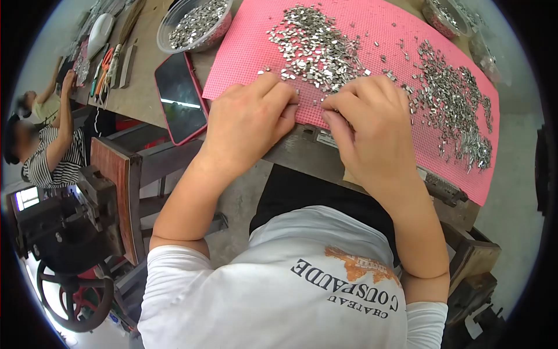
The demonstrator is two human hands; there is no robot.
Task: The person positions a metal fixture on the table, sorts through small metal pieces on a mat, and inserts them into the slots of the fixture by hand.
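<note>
Small shiny metal pieces [314, 49] lie in a loose heap on a pink textured mat [247, 55]. A second scatter of metal pieces [450, 96] spreads over the mat's right side. My left hand [250, 119] rests at the mat's front edge, fingers curled and thumb pressed to the index finger. Facing it, my right hand [375, 119] is also curled in a pinch, just below the first heap. A few single pieces lie between the two hands. Anything held at the fingertips is hidden or too small to make out.
Left of the mat lies a phone [179, 96] in a red case. Clear plastic bowls [218, 32] of metal pieces stand at the back left and back right [462, 20]. Tools [104, 72] lie farther left. Beyond sits a person in a striped shirt [55, 154], near a machine handwheel [75, 296].
</note>
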